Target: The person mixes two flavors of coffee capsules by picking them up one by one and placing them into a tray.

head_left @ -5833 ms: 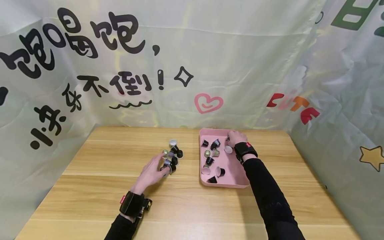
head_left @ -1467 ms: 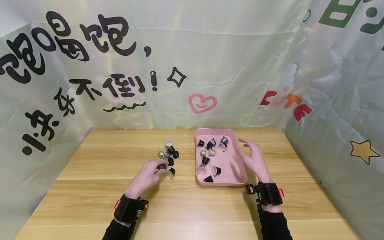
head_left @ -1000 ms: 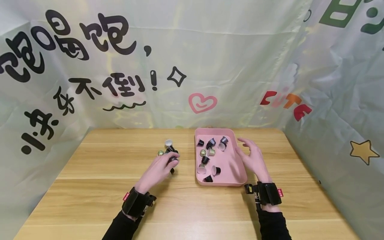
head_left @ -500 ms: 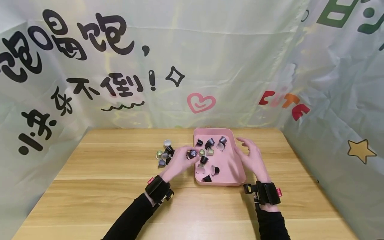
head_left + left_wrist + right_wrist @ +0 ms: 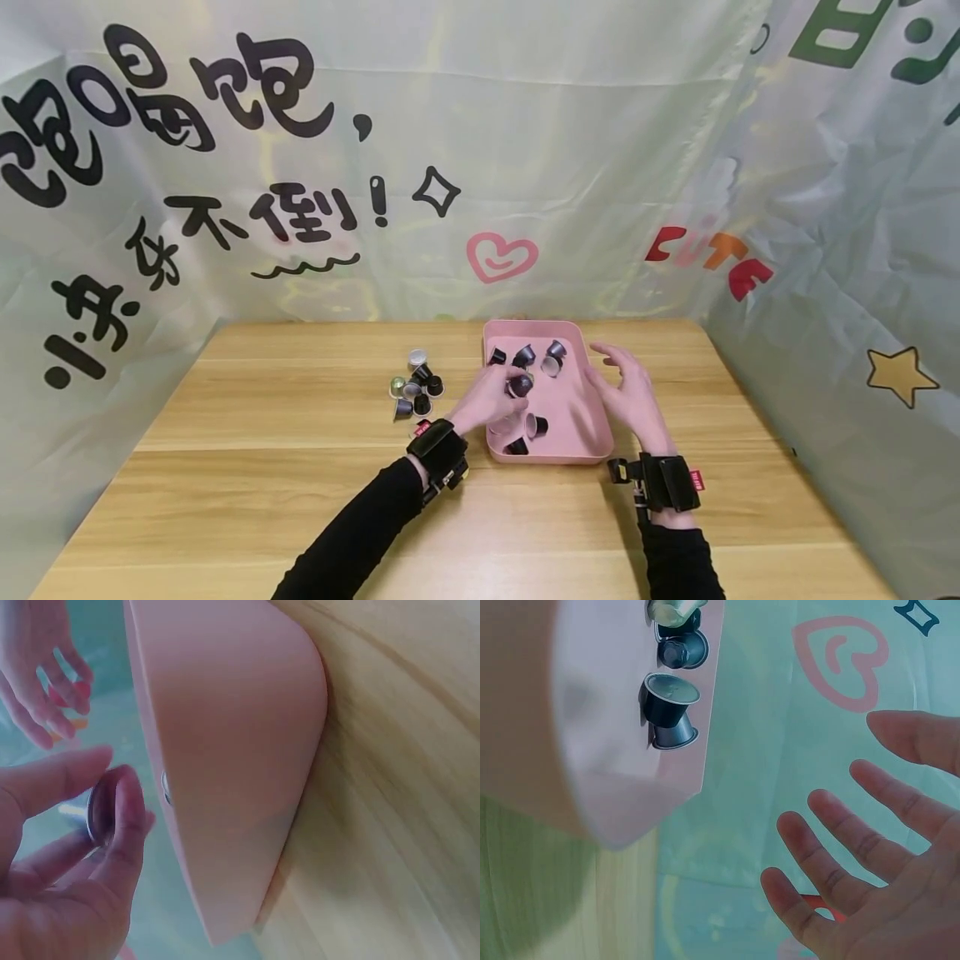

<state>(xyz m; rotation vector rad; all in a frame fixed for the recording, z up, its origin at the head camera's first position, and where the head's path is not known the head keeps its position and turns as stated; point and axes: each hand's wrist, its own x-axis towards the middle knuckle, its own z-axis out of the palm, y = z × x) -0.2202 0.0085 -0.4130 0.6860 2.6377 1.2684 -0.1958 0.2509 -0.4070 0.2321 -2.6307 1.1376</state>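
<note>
On the left of the table (image 5: 225,500) sits the pile of capsules (image 5: 412,389), in full sight now: white one at the far end, green one on its left, dark ones nearer. A second ago my left hand (image 5: 491,396) was right over it; now it's swung across to the right, out over the left part of the pink tray (image 5: 589,457)! My thumb and fingers are pinching a dark capsule (image 5: 520,385), and it looks clear of the tray's floor. So the carry from pile to tray seems made, I'd say, with the letting-go not yet done. Around my fingers, other capsules (image 5: 536,426) lie scattered in the tray, two close together toward the far side. And just beyond the right rim, my right hand (image 5: 628,392) hangs exactly where it was a second ago, fingers spread, gripping nothing.
</note>
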